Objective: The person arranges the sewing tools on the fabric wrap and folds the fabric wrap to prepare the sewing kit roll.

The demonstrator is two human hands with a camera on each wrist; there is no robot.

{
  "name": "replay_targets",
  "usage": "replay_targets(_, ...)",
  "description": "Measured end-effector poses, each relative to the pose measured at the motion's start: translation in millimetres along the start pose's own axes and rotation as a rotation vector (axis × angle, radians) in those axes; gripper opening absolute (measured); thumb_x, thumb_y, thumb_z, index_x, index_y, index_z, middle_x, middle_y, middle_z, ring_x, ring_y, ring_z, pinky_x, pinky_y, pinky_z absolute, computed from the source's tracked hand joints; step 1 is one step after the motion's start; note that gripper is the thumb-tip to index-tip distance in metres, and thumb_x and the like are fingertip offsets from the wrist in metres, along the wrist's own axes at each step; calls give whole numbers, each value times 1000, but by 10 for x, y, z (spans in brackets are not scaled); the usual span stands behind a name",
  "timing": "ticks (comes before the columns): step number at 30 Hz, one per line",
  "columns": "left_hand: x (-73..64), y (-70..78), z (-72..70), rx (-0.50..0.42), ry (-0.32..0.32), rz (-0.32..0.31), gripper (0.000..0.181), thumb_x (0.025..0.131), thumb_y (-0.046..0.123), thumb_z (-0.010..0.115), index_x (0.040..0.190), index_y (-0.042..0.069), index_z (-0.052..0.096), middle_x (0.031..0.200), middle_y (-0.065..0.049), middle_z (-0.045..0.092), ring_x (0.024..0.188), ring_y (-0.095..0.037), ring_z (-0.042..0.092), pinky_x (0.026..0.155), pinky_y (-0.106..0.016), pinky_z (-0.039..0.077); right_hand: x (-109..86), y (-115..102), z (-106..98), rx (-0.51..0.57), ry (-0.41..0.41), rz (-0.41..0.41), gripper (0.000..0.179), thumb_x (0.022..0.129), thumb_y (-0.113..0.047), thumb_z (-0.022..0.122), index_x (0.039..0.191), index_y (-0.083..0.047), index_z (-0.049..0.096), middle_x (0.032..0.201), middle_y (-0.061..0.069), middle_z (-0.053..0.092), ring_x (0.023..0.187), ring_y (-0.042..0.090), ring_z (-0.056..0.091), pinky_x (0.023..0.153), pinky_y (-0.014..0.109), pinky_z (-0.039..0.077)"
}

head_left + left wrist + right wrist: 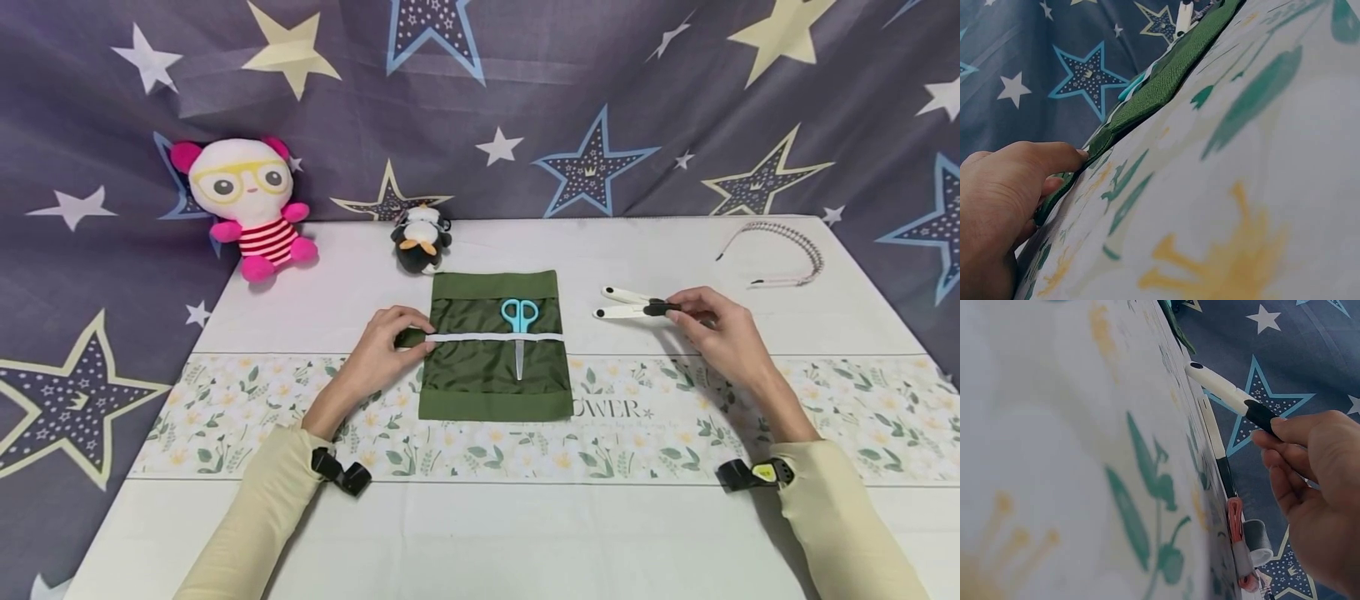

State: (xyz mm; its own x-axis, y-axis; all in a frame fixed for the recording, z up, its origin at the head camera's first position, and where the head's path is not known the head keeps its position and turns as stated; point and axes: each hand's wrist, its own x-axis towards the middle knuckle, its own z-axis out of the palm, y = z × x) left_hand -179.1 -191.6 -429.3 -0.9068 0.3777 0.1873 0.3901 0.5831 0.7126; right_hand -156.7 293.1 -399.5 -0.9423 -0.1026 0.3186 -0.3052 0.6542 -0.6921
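A green fabric organizer lies spread flat, with a white elastic strip across its middle. Light-blue-handled scissors are tucked under that strip, blade toward the near edge. My left hand pinches the organizer's left edge at the end of the strip. To the right, my right hand pinches the black end of a white pen-like tool, its white end pointing left toward the organizer. A second white-and-black tool like it lies on the table just beyond.
In the right wrist view, a pink thread bundle and a grey spool lie beside the hand. A headband is at the back right. A penguin plush and a pink-and-white plush sit at the back left.
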Motion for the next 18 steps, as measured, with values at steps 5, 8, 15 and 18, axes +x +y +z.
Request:
replay_targets(5, 0, -4, 1, 1, 2, 3, 21, 98, 20, 75, 117, 11, 73, 132, -9, 59, 126, -33, 46, 105, -56, 36, -5, 3, -3, 15, -4, 11, 22, 103, -9, 66, 122, -1, 68, 104, 17, 71, 86, 1, 60, 67, 13, 44)
replay_targets(8, 2, -8, 3, 4, 4, 2, 21, 98, 19, 75, 117, 10, 73, 132, -10, 59, 126, -33, 46, 106, -56, 36, -6, 4, -3, 19, -3, 19, 21, 103, -10, 66, 122, -1, 68, 104, 16, 71, 85, 4, 60, 65, 14, 44)
replay_targets(15, 4, -11, 7, 6, 5, -4, 21, 98, 19, 75, 117, 11, 73, 132, -9, 59, 127, -33, 46, 107, -56, 36, -2, 8, -6, 28, 0, 24, 22, 103, -10, 66, 123, -2, 68, 104, 15, 70, 83, 16, 62, 61, 15, 44)
replay_targets(18, 4, -12, 7, 6, 4, -3, 21, 98, 19, 75, 117, 11, 73, 132, -9, 59, 127, -33, 46, 106, -56, 36, -3, 2, -9, 33, -3, 34, 22, 103, -10, 66, 124, -2, 68, 104, 16, 70, 82, 20, 63, 58, 16, 45)
